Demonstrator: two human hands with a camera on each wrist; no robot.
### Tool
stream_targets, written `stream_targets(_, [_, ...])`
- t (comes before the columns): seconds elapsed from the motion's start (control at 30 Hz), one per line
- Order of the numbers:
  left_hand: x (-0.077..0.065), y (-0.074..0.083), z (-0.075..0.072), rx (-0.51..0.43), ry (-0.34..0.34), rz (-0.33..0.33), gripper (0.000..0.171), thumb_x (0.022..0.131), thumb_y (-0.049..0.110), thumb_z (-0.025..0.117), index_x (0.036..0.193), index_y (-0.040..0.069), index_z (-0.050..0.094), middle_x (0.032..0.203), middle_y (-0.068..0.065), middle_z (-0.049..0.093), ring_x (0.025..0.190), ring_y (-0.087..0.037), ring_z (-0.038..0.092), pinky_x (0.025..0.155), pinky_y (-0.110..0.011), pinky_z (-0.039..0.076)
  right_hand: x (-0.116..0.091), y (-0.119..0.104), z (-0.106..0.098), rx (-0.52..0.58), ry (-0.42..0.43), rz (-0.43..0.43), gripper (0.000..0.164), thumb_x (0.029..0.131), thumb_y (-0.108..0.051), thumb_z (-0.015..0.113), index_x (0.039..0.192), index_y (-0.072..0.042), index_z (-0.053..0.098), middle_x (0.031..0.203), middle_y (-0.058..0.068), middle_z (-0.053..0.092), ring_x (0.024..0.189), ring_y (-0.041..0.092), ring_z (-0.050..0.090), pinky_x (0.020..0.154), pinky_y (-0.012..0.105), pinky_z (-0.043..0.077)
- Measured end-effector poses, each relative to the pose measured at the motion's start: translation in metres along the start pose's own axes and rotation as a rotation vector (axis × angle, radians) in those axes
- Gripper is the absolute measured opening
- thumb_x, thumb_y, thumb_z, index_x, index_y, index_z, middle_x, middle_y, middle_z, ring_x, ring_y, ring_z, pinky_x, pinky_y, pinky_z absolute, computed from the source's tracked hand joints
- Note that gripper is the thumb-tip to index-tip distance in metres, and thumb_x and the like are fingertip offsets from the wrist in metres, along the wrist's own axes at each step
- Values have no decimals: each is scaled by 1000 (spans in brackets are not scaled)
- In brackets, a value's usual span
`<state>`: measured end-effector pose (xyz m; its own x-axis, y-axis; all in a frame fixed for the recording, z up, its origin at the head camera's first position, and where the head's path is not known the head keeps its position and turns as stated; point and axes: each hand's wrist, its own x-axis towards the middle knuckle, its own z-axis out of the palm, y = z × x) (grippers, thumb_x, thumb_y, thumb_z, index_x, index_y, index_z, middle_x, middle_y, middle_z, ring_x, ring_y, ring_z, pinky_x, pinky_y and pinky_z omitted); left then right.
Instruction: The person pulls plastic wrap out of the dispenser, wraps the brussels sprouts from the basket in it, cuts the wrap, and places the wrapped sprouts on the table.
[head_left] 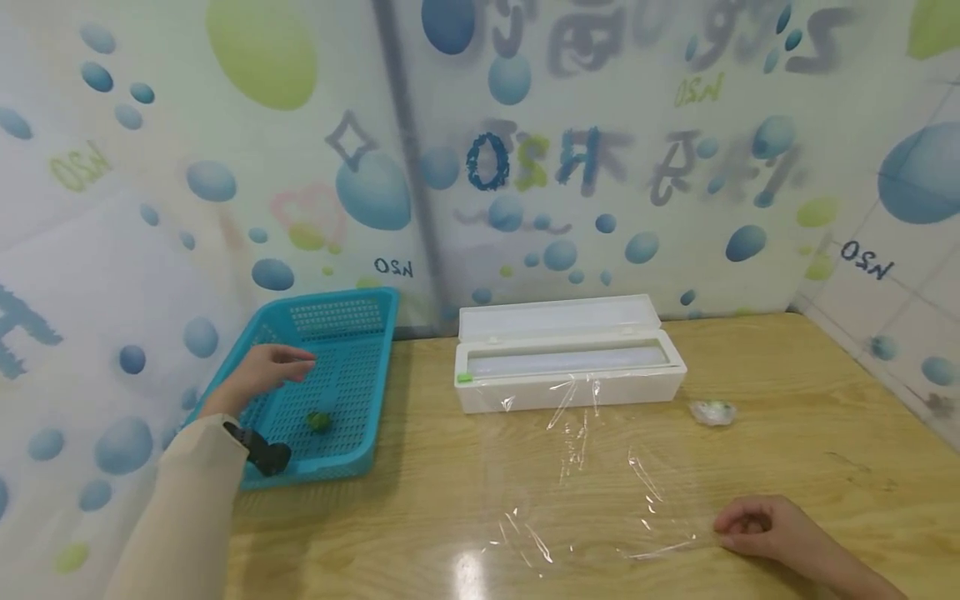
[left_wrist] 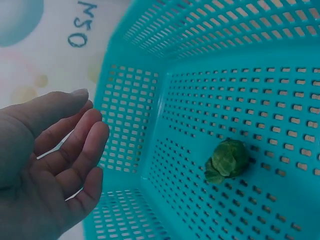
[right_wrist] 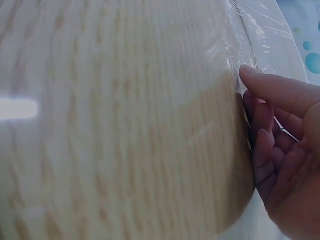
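A blue-green plastic basket [head_left: 386,358] stands at the left. My left hand [head_left: 266,372] hovers over it with loosely curved fingers, holding nothing. On the basket's floor lies a small leafy green ball like a Brussels sprout [left_wrist: 230,159], apart from the hand. A clear sheet of plastic wrap [head_left: 570,492] stretches over the table from a white wrap dispenser box [head_left: 570,392]. Close to the sheet's near right corner, my right hand [head_left: 776,533] rests low with curved fingers. Its thumb [right_wrist: 270,87] and forefinger appear slightly parted beside the film; any light contact is unclear.
The dispenser's lid [head_left: 558,317] is raised, with a green slider [head_left: 465,378] at the box's left end. Right of the box sits a small film-wrapped bundle [head_left: 712,412]. A patterned curtain [head_left: 525,208] borders the back of the wooden table [head_left: 787,375].
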<state>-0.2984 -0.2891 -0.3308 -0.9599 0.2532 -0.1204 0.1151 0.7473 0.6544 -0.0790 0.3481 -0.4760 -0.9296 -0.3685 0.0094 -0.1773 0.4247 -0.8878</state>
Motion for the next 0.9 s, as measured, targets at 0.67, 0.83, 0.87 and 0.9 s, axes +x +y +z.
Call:
stream_targets(0.67, [25,-33,16,-47,-82,-141,46,95,24,50,126,-9,47,121,-31,49,107,-41,51,89,-53,41,1,-2,2,9,35,-3,5,82,-3,65,87,-2,65,77,-9,61,67,3,55,55,22,46])
stream_targets(0.83, [21,-35,16,-45,-170,-200,44,94,23,52,127,-6,48,122,-28,50,111,-42,46,86,-51,43,2,0,3,11,35,-7,5,82,-1,65,87,0,65,77,-10,61,67,2,54,55,22,46])
stream_targets(0.87, [21,-35,16,-36,-186,-204,44,93,23,54,126,-5,49,122,-27,51,112,-42,46,84,-51,44,2,0,3,11,35,-11,5,82,0,64,87,1,65,77,-10,61,67,2,54,55,22,46])
stream_targets(0.9, [21,-34,16,-23,-199,-213,44,92,23,55,126,-4,50,121,-26,52,112,-42,46,83,-51,45,2,1,3,9,37,-11,5,82,0,64,87,1,65,77,-10,61,67,1,54,55,22,46])
